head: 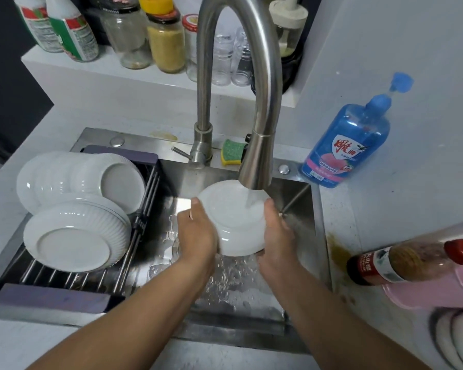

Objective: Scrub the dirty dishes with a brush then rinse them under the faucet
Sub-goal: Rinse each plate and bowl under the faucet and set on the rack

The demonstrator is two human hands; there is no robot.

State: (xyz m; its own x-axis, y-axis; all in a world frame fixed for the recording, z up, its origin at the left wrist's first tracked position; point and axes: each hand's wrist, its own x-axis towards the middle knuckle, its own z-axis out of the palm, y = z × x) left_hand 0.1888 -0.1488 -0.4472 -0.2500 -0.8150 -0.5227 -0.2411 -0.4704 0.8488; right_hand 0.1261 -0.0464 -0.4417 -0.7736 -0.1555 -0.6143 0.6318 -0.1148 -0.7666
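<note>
A white plate (233,222) sits tilted over the steel sink (302,209), directly under the faucet (262,108), whose running water strikes the plate's upper right. My left hand (195,231) grips the plate's left rim, thumb on top. My right hand (275,233) grips its right rim. Water splashes in the basin below. No brush is in view.
A drying rack (72,295) over the sink's left side holds several white plates (75,236). A green-and-yellow sponge (231,156) lies behind the faucet. A blue soap bottle (348,142) stands at right. A red-capped bottle (412,260), pink container and more plates lie lower right. Jars line the back shelf.
</note>
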